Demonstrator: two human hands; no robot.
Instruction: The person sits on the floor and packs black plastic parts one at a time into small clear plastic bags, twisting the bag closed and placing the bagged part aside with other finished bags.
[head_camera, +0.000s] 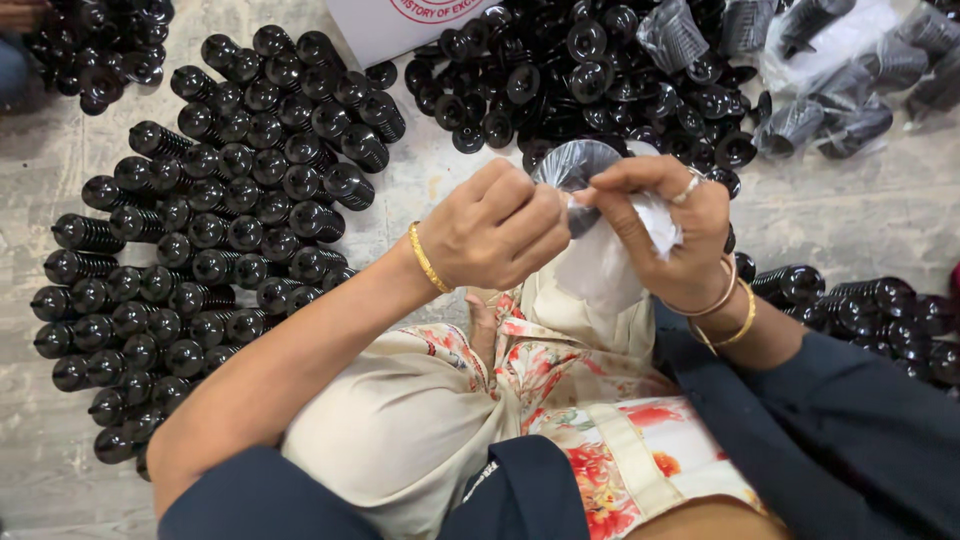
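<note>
Both hands meet over the lap. The left hand (495, 235) is curled, fingertips pinched on the edge of a thin clear bag (610, 255). The right hand (665, 230) pinches the same bag from three o'clock. A black ribbed part (572, 168) sits in the bag's mouth, at twelve o'clock from the fingertips. Rows of black parts (200, 230) lie at nine o'clock on the floor (860, 210).

My fingers (520, 215) cover most of the bagged black part (572, 165); the white card (400, 25) is cut off by the top edge.
</note>
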